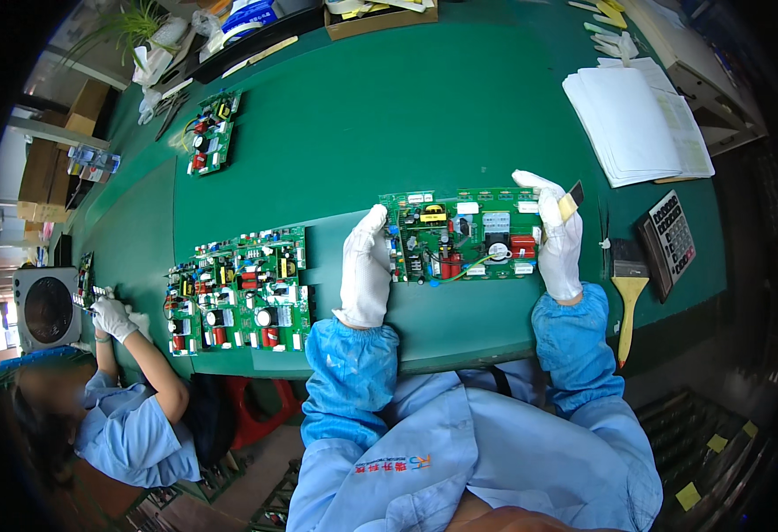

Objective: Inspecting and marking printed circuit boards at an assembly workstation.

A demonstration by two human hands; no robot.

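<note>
The left hand [367, 277], white-gloved, is clamped on the left end of a green circuit board [465, 232] at the centre of the frame; the right hand [563, 253], likewise gloved, grips its right end, with a small dark-and-cream tool [570, 207] by its fingers; left of centre lies a group of similar boards [240, 293], another single board [213, 133] sitting at upper left; right of centre are a brush [629, 284] and a calculator [670, 241], papers [628, 124] above them; a co-worker [128, 426] occupies the lower left.
</note>
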